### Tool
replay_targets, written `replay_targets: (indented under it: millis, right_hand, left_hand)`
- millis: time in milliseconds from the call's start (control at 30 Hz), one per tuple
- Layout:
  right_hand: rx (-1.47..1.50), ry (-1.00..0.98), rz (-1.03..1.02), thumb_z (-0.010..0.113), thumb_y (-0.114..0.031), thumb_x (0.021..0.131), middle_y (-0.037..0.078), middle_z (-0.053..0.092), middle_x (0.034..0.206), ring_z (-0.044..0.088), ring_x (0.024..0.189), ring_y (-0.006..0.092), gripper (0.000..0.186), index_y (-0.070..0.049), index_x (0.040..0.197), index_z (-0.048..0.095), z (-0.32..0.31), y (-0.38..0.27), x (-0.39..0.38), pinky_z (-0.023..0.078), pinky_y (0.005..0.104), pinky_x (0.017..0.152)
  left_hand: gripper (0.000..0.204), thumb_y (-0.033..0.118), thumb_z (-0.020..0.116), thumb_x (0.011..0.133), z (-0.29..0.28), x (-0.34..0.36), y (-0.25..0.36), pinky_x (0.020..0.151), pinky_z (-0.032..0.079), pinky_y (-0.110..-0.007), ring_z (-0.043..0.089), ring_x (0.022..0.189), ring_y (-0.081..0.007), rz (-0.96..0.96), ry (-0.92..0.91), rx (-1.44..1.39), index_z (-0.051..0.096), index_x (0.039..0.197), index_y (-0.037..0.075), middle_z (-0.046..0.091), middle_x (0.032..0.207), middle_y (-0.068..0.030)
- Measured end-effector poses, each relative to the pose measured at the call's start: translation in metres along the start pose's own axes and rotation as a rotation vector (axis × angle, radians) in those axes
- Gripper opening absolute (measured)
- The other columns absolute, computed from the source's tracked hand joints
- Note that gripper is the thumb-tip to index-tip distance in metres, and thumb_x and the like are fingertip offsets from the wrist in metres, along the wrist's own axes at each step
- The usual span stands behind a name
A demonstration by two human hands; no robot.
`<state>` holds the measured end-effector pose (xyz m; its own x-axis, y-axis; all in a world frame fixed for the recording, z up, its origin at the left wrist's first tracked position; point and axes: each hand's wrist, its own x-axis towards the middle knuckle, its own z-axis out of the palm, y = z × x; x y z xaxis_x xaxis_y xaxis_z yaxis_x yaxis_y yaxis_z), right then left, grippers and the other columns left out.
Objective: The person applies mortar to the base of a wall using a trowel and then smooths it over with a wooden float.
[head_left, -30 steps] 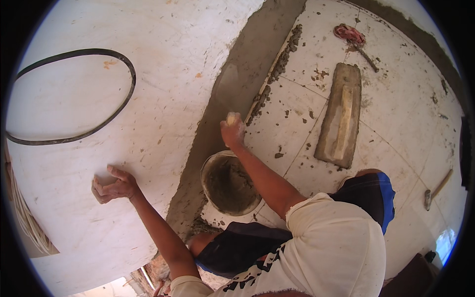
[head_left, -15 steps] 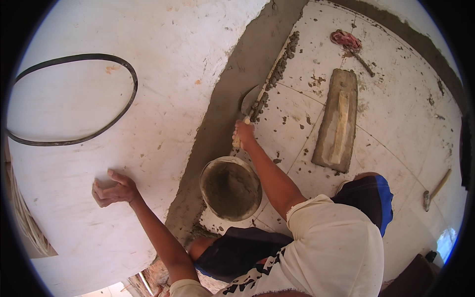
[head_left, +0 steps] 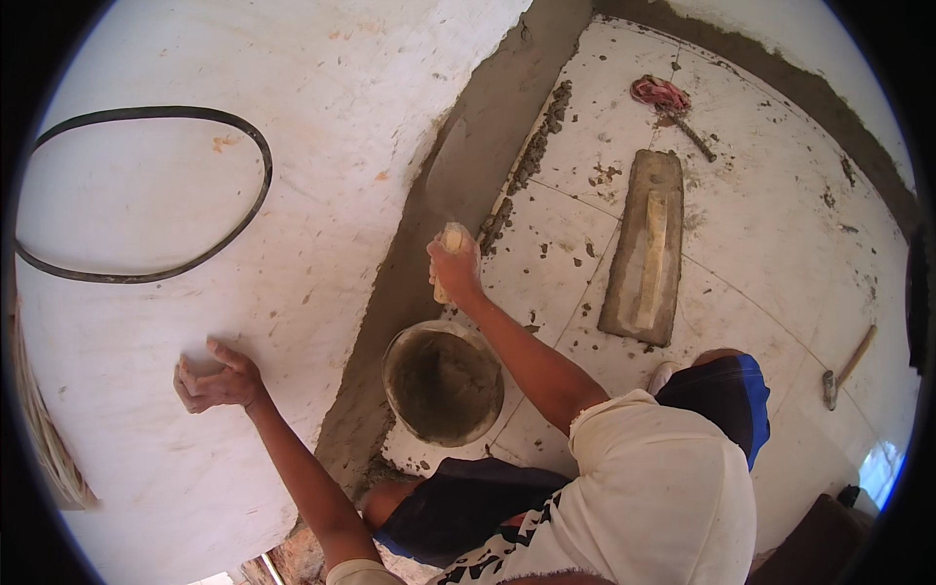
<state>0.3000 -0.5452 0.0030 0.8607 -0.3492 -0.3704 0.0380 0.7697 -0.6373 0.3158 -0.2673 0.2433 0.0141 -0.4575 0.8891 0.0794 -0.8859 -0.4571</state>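
Observation:
My right hand is closed round the pale handle of a trowel. The trowel's grey blade lies against the band of wet mortar along the foot of the wall, hard to tell from it in colour. Fingers bent and apart, my left hand rests against the white wall and holds nothing. Just below my right forearm stands a round bucket, its inside coated with grey mortar. Crumbs of mortar line the edge of the band beside the trowel.
A long mortar-covered float with a wooden grip lies on the tiled floor. Beyond it is a reddish rag by a dark rod. A hammer lies at the right. A black hose loop is at the left.
My right hand has moved left with the trowel, whose blade has shifted from the mortar crumbs onto the mortar band. My left hand stays at the same spot on the wall. The view has shifted slightly.

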Motion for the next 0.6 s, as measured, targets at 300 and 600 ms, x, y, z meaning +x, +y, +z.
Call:
replay_targets:
  millis: [300,600]
  right_hand:
    - [-0.579,-0.142,-0.485,0.065,-0.016,0.086,0.013,0.059,0.073,0.06,0.06,0.0287,0.023,-0.005,0.101,0.052,-0.033,-0.025,-0.03,0.052,0.0403,0.059]
    - [-1.573,-0.59,-0.663,0.066,-0.029,0.086,0.022,0.067,0.103,0.065,0.097,0.0402,0.048,-0.005,0.125,0.053,-0.04,-0.094,-0.075,0.052,0.0496,0.084]
  left_hand:
    - [0.041,0.021,0.067,0.092,-0.028,-0.029,0.017,0.099,0.039,-0.049,0.047,0.116,-0.0368,-0.045,-0.157,-0.444,0.051,0.123,-0.001,0.055,0.119,-0.0188]
    - [0.061,0.032,0.068,0.094,-0.156,-0.268,0.077,0.104,0.042,-0.042,0.053,0.123,-0.0317,-1.221,-1.429,-0.952,0.046,0.137,-0.006,0.055,0.131,-0.0213]
